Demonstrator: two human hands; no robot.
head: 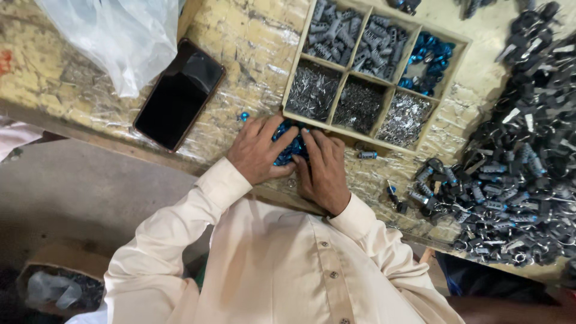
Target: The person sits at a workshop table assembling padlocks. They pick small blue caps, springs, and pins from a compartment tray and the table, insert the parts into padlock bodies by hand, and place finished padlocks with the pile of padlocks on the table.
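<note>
Although half out of view at the lower left, below the bench: a brown cardboard box with a crumpled clear bag inside. Above it, at the top left on the bench, a slack, milky-white plastic bag, no print visible. Just right of that bag, a black phone, lying face up and slanted, screen dark, reddish-brown rim. Under everything, crinkled clear film over the yellowish bench top.

Right of the phone, one loose blue bit, close to the left hand. Left hand palm down, fingers curled, cupping a small heap of blue pieces from the left; cream sleeve and cuff behind it. Right hand pressed in from the other side, fingers bent over the same heap, both hands closed toward each other with the blue pieces between them, at the near edge of the bench and just in front of the tray.

Beyond the fingertips, a wooden tray split into six compartments: far row with grey ribbed parts in two, shiny blue pieces in the third; near row with fine silvery metal pins in all three. No labels to be seen on it.

Just right of the right hand, a single grey ribbed part alone on the film. Farthest right, a wide heap of dark grey parts with metal tabs, spilling toward the bench edge.
</note>
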